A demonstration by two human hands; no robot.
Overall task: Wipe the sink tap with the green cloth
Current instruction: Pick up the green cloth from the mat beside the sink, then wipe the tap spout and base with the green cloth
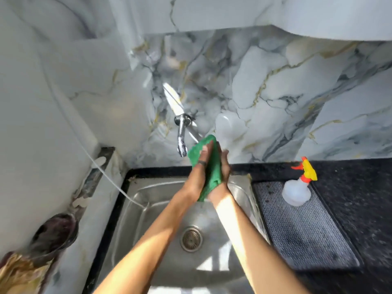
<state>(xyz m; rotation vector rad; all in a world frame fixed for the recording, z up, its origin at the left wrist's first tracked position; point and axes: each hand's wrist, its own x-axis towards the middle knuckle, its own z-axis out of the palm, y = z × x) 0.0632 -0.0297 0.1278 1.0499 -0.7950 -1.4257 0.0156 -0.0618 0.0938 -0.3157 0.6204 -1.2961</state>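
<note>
pressing a green cloth [209, 166] between them at frame centre, left hand [198, 177] and right hand [223, 174] sit just right of the tap [182, 132], above the sink [148, 209].

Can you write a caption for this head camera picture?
Both hands press a green cloth beside the shiny metal tap above the steel sink.

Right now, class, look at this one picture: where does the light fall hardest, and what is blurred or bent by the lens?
In the head view, sunlight falls hard on both forearms and the steel sink; the tap shows bright glare; the marble wall is soft and smeared at the frame edges; the wide lens curves the worktop edge; the green cloth and spray bottle stay fairly sharp.
</note>
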